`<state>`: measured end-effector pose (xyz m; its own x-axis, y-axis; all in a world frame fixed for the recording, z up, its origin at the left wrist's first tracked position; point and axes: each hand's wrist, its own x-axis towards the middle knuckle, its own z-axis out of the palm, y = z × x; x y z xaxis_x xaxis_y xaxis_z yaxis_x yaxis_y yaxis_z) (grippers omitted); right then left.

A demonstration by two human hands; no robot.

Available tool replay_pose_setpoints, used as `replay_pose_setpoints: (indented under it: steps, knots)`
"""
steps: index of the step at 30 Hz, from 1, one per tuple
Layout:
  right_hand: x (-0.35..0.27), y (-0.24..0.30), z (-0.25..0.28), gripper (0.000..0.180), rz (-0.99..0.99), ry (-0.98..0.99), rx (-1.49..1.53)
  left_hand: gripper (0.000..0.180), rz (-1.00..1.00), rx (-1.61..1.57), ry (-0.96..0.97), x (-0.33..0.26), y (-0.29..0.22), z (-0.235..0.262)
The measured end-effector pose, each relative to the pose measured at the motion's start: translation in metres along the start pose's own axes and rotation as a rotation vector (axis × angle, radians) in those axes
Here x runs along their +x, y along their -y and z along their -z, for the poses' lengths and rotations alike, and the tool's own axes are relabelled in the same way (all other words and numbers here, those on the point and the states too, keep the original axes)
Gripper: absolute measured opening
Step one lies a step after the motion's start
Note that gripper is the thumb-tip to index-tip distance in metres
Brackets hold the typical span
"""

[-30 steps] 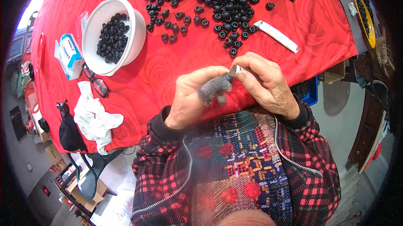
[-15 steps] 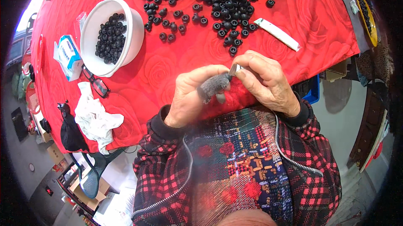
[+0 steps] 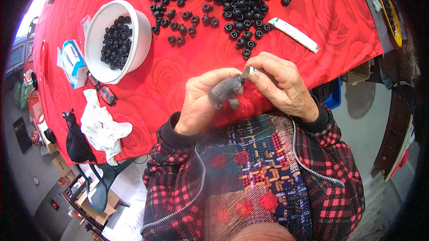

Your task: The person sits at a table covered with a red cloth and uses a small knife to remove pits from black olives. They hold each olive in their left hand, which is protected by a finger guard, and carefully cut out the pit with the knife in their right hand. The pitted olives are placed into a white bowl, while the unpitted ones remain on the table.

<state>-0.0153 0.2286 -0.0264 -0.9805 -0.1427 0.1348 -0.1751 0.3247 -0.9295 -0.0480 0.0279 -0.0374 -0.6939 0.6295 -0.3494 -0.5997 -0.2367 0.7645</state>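
Near the table's front edge my two hands meet. My left hand (image 3: 196, 100) is closed, with a grey fuzzy cover (image 3: 223, 92) over one finger. At its fingertips shows a bit of a small black part (image 3: 242, 80), mostly hidden. Between thumb and fingers, my right hand (image 3: 286, 86) pinches a small metal blade (image 3: 246, 71), whose end meets the black part. Beyond the hands lies a large pile of round black plastic parts (image 3: 243, 10) with holes in their ends.
On the left, a white bowl (image 3: 145, 40) holds more black parts. Near it are a blue-and-white box (image 3: 73, 62), eyeglasses (image 3: 106, 93), a white cloth (image 3: 103, 127) and a black cloth item (image 3: 78, 140). A flat white packet (image 3: 295, 35) lies right of the pile on the red tablecloth (image 3: 170, 78).
The whole view has shifted very slightly. Both hands keep the same hold, with the blade still against the black part.
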Motion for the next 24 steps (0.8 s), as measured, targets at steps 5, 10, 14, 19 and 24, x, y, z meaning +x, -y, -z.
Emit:
replay_pose_setpoints:
  steps: [5,10,14,19,24]
  knots:
    - [0.001,-0.003,0.001,0.009,0.023,0.020,0.022,0.023,0.009,-0.007,0.018,0.000,0.001,0.003]
    - [0.002,-0.004,0.006,0.010,0.062,0.065,-0.014,0.026,0.025,-0.064,0.074,0.002,0.003,0.006]
    - [0.003,-0.015,0.004,0.013,0.143,0.084,0.027,0.030,0.045,-0.062,0.008,0.003,0.003,0.000]
    - [0.004,-0.019,0.006,0.014,0.160,0.135,0.033,0.029,0.033,-0.049,0.038,0.005,0.007,0.005]
    - [0.003,-0.021,0.005,0.013,0.160,0.127,0.031,0.029,0.083,-0.068,0.095,0.005,0.005,0.011]
